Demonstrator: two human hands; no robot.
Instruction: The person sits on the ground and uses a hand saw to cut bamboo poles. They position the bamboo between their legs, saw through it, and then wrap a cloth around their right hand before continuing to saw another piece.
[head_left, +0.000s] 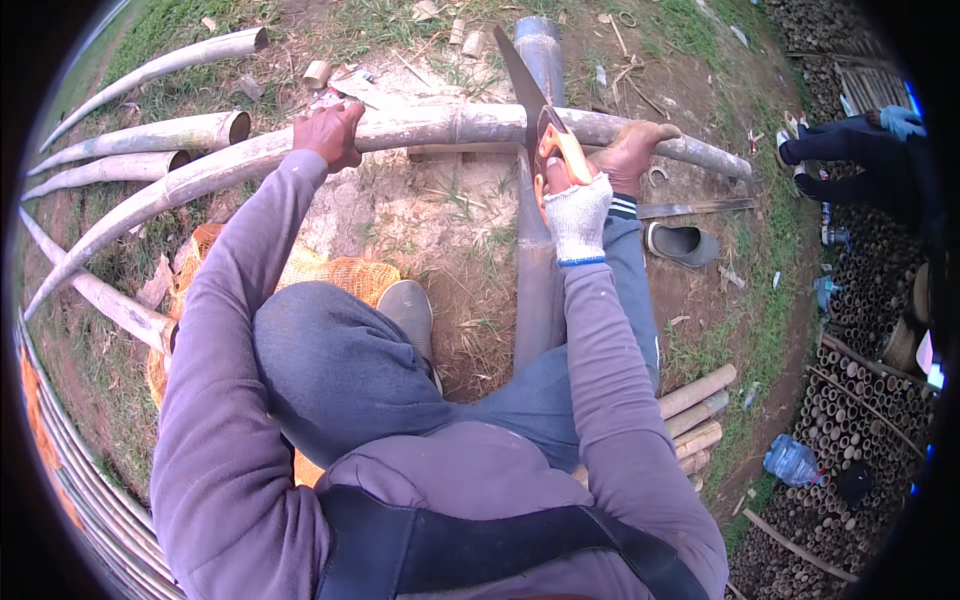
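Observation:
A long bamboo pole (430, 126) crosses in front of me, resting over a thick grey pole (540, 65) that runs away from me. My left hand (330, 135), bare, is wrapped over the bamboo left of the middle. In a white knitted glove, my right hand (578, 205) grips the orange handle of a handsaw (523, 82). The saw blade stands across the bamboo near the grey pole, its tip pointing up and away; how deep it sits in the bamboo I cannot tell. My bare right foot (632, 155) presses on the bamboo just right of the saw.
Several cut bamboo poles (185, 135) lie at the left, beside orange netting (335, 270). A grey slip-on shoe (682, 244) lies right of my leg. Short bamboo pieces (697, 392) are stacked lower right, near a plastic jug (792, 460). Another person (850, 150) is at the far right, by piled bamboo.

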